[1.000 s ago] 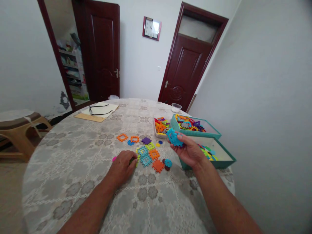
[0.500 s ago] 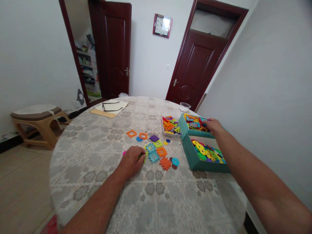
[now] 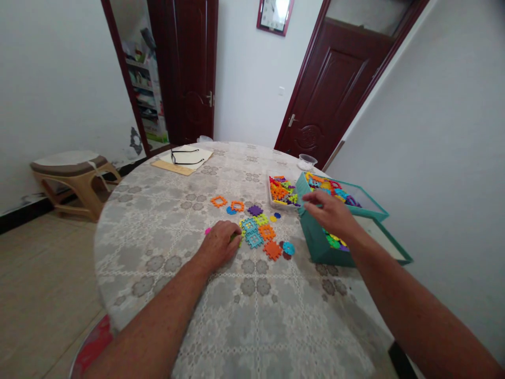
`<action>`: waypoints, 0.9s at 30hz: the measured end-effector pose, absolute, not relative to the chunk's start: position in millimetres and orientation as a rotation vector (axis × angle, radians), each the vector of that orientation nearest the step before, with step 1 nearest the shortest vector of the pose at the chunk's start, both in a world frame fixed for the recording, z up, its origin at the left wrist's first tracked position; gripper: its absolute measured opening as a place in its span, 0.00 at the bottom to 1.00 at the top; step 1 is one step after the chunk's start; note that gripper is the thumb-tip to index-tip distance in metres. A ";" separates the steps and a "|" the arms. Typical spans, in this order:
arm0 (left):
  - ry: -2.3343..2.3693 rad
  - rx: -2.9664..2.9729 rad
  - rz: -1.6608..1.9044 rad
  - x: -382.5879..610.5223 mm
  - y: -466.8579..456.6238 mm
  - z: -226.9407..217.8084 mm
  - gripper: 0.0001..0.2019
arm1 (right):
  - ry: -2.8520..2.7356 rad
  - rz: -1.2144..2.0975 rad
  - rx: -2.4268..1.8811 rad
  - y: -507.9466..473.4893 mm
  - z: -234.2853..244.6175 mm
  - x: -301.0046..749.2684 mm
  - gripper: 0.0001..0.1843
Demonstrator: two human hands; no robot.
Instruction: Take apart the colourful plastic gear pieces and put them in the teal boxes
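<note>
Green plastic piece (image 3: pixel 235 238) shows at 12 o'clock, mostly hidden under the curled fingers of the left hand (image 3: pixel 218 245), which rests closed on it against the tabletop. A pink piece (image 3: pixel 207 231) just peeks out beside that hand. Spread just ahead are flat interlocking pieces: orange square frames (image 3: pixel 218 201), a purple piece (image 3: pixel 255 210), teal squares (image 3: pixel 254 239) and a blue gear (image 3: pixel 288 248).

The right hand (image 3: pixel 329 210) is open and empty at about 1 o'clock, fingers spread just above the near wall of a teal box (image 3: pixel 315 239). Compared with a second ago, it has lost the blue gear it was holding; where that gear went cannot be told.

Heaped pieces fill the teal box, and a clear tray (image 3: pixel 272 202) of orange-heavy pieces stands touching its far side. The lace-patterned table (image 3: pixel 130 252) carries glasses (image 3: pixel 185 156) on papers at 11 o'clock; nothing lies between the hands.
</note>
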State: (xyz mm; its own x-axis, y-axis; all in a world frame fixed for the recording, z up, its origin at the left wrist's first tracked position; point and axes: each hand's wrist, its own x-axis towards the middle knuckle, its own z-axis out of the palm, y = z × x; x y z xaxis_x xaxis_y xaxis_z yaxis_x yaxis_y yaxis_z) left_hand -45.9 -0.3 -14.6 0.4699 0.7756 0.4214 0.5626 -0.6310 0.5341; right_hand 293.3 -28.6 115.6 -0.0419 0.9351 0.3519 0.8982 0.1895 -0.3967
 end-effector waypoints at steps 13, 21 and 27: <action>1.150 2.382 1.010 -45.3 0.4 -18.5 0.06 | -2.408 0.121 -1.875 -95.6 35.5 193.9 0.14; 1.165 2.391 0.991 -45.3 -1.9 -16.0 0.05 | -2.357 0.088 -1.572 -50.5 41.4 215.7 0.23; 1.174 2.388 0.993 -45.5 -1.9 -16.8 0.05 | -2.552 0.184 -1.537 -24.0 27.3 214.4 0.31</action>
